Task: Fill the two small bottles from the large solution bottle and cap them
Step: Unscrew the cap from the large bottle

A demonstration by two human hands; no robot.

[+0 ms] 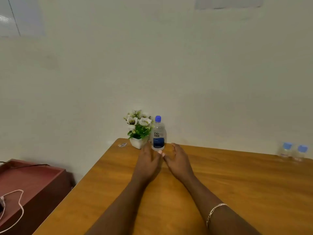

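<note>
The large bottle [158,134] stands upright at the counter's [237,184] far edge, close to the wall [186,73]. It is clear, with a dark blue label and a blue cap [158,118] still on.

Both hands reach for it from 6 o'clock, with the fingers straight and spread and grasping nothing. The left hand [149,160] lies at the bottle's 7 o'clock. Its fingertips are at the base of the bottle, possibly touching it, though the view is too soft to be sure. The right hand [177,158] is at the bottle's 5 o'clock, just beside it and apart from it, palm turned inward. The two thumbs nearly meet in front of the bottle. A gold bracelet [215,212] circles the right forearm.

At the bottle's 3 o'clock, well apart and near the counter's far right edge, stands a small bottle [286,151], with a second small bottle [302,153] just beside it. Both are upright, clear and capped in light blue, and blurred at the frame's edge.

Just beside the large bottle at 9 o'clock is a white pot [138,143] of white flowers. A small sticker [122,145] lies on the counter at the pot's 9 o'clock.

Off the counter at 8 o'clock sits a lower reddish cabinet [33,180] with a pale cord [21,206] looped over it.
</note>
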